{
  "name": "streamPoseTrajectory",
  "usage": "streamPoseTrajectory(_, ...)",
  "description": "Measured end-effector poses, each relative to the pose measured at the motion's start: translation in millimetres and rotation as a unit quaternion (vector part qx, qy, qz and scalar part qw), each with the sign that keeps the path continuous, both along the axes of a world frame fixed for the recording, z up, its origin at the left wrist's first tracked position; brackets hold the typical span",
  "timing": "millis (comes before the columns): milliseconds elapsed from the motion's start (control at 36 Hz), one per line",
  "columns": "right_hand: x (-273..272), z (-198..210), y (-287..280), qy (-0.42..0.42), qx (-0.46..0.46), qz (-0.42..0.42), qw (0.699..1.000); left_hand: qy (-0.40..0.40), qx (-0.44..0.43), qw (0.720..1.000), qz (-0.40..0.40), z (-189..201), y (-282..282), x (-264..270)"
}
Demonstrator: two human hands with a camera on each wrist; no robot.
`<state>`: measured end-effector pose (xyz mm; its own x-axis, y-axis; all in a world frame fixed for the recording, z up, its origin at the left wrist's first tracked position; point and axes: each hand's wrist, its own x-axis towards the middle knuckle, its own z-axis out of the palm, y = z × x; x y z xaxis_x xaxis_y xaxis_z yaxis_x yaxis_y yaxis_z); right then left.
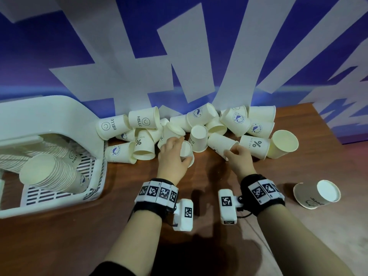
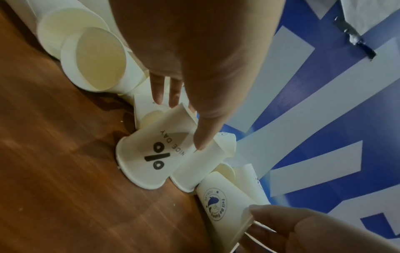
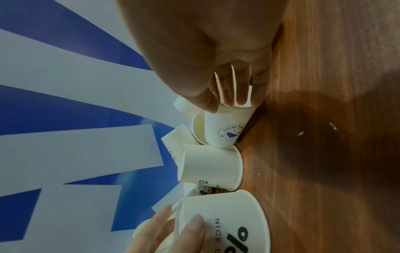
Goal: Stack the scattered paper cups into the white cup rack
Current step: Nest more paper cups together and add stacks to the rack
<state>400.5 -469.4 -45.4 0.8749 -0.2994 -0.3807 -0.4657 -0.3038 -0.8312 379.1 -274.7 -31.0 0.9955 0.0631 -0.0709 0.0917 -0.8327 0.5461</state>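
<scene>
We see the right hand's fingers (image 3: pixel 229 92) tucked close together inside the mouth of a whale-logo cup (image 3: pixel 227 130). The thumb presses on the outside, so the cup's wall is pinched between them. This cup lies tilted against its neighbours, its base pointing away from the right hand (image 1: pixel 238 156).

The left hand's fingers (image 2: pixel 205 133) are long and a little apart, their tips at the upturned base of a NICE DAY cup (image 2: pixel 151 154). That cup stands mouth down on the table (image 1: pixel 59 236). From the head view the thumb comes round its near side, so the cup sits between the thumb and fingers of the left hand (image 1: pixel 172 156). We cannot tell how firmly it is held.

A plain cup (image 3: pixel 212 167), also mouth down, stands between the two held cups.

Both hands work well to the right of the white cup rack (image 1: pixel 49 120). The rack sits at the table's left end against the blue-and-white wall (image 1: pixel 179 56). Inside the rack a long nested stack of cups (image 1: pixel 49 172) lies on its side, mouth toward us.

The scattered cups (image 1: pixel 143 118) start touching the rack's right flank. They run away from it along the foot of the wall, some tipped, some upended.

Farthest from the rack, apart from the heap, a lone cup (image 1: pixel 318 194) lies on its side.
</scene>
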Motion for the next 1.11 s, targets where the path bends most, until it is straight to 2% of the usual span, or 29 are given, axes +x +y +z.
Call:
streamPoseTrajectory(167, -21.8, 3.8, 0.0, -0.017, 0.058, -0.015, 0.998, 0.019, 0.014, 1.000, 0.005, 1.0, 0.3, -8.6)
streamPoseTrajectory(361, -43.5, 6.0, -1.1, -0.026, 0.081, -0.039, 0.996, 0.060, -0.001, 0.998, 0.013, 13.7, 6.0, -23.0)
streamPoseTrajectory(528, -63.9, 18.9, 1.3, -0.054, 0.086, -0.042, 0.994, 0.047, -0.137, 0.984, 0.101, 23.5, 15.4, -47.6)
streamPoseTrajectory(694, -84.1, 38.0, 9.0, -0.096, 0.101, -0.021, 0.990, -0.011, -0.245, 0.953, 0.178, 43.1, 30.1, -77.4)
streamPoseTrajectory(806, -95.2, 46.4, 19.5, -0.101, 0.116, 0.003, 0.988, -0.035, -0.344, 0.914, 0.212, 57.3, 36.8, -94.0)
streamPoseTrajectory(1111, -125.7, 78.6, 47.5, -0.140, 0.051, 0.020, 0.989, -0.042, -0.512, 0.823, 0.243, 83.3, 53.8, -132.5)
